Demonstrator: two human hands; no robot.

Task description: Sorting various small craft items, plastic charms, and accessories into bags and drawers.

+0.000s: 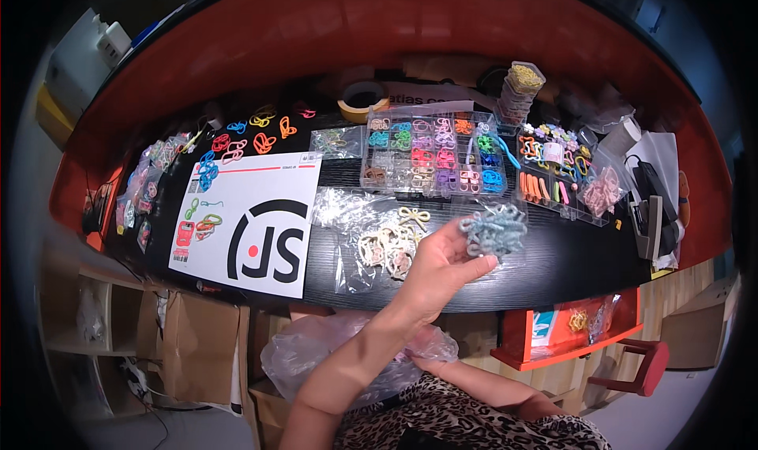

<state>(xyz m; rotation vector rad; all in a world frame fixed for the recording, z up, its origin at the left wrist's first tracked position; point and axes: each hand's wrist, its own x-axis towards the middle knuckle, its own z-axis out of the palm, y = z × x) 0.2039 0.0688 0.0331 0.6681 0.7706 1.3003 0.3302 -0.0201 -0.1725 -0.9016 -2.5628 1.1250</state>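
Note:
My left hand (442, 262) is raised over the table's front edge, closed around a bunch of pale blue loops (496, 230). The loops look like soft cord or rubber. The bunch seems to be in or against clear film. Low over my lap, my right hand (429, 349) is at a clear plastic bag (304, 359); film and my left forearm hide its fingers. Just left of the raised bunch, cream loops (379, 246) lie on clear film (351, 209). Behind it stands a clear compartment box (369, 183) of coloured loops.
A white sheet (237, 185) with coloured loops lies on the left of the black table (568, 253). A second sorting tray (553, 201), stacked cups (517, 99) and a tape roll (362, 103) stand further back. An open red drawer (517, 339) juts out at the right.

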